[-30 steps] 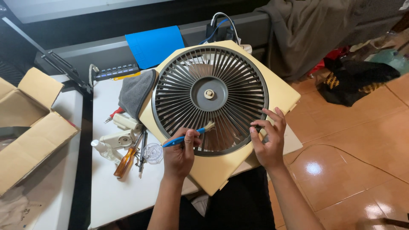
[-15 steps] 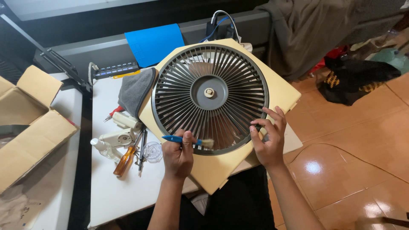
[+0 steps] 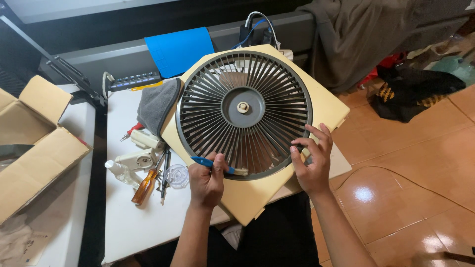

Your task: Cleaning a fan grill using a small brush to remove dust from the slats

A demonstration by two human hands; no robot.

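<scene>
Both hands [image 3: 207,182] [image 3: 310,160] partly cover the fan grille's [image 3: 244,112] lower rim.

The round grey fan grille [image 3: 243,114] covers most of the cream fan housing [image 3: 326,106], so only the housing's corners show around it. The left hand [image 3: 207,182] wraps the middle of the blue-handled brush [image 3: 217,166], and where its bristles meet the grille's near rim is too small to tell. The right hand [image 3: 311,163] hides part of that rim. The cardboard box [image 3: 29,143] is cut off by the left edge. Small white parts [image 3: 133,160] near the tabletop's [image 3: 143,222] left edge are too jumbled to identify.
</scene>
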